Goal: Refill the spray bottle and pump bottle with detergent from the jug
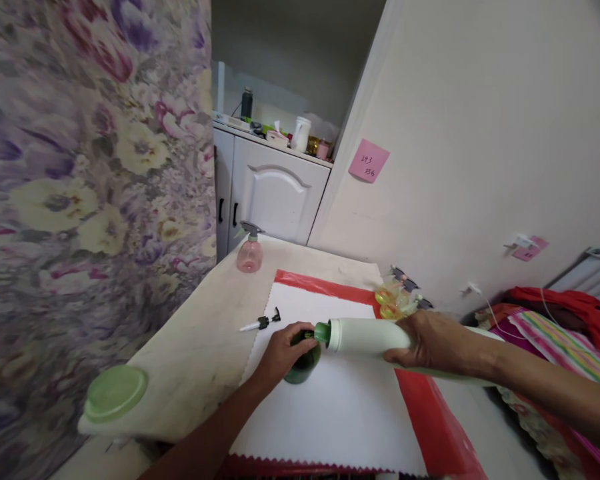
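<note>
My left hand [291, 348] is closed round the top of a dark green bottle [303, 369], which stands on a white sheet [345, 413]. My right hand [420, 341] grips a long pale green jug [363, 335] held nearly level. The jug's mouth points left, and something green [322, 332] comes out of it right at the bottle's neck; I cannot tell whether it is liquid or a spout. My left fingers partly hide the neck. A black-and-clear pump head [263, 323] lies on the sheet's left edge and the table.
A pink spray bottle [250, 253] stands at the table's back left. Several yellow and clear spray bottles [397, 297] cluster at the right by the wall. A green round lid [115, 392] sits at the front left corner. Red plastic [420, 413] shows beneath the sheet.
</note>
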Available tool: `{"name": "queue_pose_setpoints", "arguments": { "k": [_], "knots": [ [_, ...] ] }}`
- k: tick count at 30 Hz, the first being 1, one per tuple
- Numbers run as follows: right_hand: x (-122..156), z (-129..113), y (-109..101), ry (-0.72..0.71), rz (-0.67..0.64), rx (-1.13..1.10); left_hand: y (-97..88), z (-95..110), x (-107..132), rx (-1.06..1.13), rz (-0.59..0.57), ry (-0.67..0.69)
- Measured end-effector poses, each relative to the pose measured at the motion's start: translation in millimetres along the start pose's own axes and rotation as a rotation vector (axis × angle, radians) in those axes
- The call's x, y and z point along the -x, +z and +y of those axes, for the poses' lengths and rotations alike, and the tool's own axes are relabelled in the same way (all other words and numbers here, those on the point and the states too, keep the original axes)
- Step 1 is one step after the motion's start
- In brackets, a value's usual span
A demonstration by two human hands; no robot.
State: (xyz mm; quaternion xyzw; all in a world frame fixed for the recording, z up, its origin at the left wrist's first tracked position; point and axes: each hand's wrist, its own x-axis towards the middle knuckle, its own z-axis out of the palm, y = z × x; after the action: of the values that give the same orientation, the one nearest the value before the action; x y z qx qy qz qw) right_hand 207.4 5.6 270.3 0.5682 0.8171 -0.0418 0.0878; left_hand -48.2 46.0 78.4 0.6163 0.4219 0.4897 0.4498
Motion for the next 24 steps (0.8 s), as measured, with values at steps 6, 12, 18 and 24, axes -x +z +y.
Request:
{"name": "queue_pose_setpoints", "arguments": {
  "k": [6, 12, 18, 24],
  "knots": [
    [0.2, -0.6, -1.7, 0.002, -0.006, -0.013, -0.3, 0.9, 0.0, -0.011, -0.004, 0.004],
    [0.3, -4.2, -3.9, 0.010, -0.014, -0.022, 0.0, 1.4, -0.3, -0.012, 0.013, 0.005],
    [0.0, -1.2, -2.0, 0.007, -0.014, -0.017, 0.0, 0.8, -0.4, -0.005, 0.010, 0.008],
    [-0.7, 0.6, -1.3, -0.005, -0.014, -0.041, -0.2, -0.9, -0.6, 0.000, 0.008, 0.011]
  ]
}}
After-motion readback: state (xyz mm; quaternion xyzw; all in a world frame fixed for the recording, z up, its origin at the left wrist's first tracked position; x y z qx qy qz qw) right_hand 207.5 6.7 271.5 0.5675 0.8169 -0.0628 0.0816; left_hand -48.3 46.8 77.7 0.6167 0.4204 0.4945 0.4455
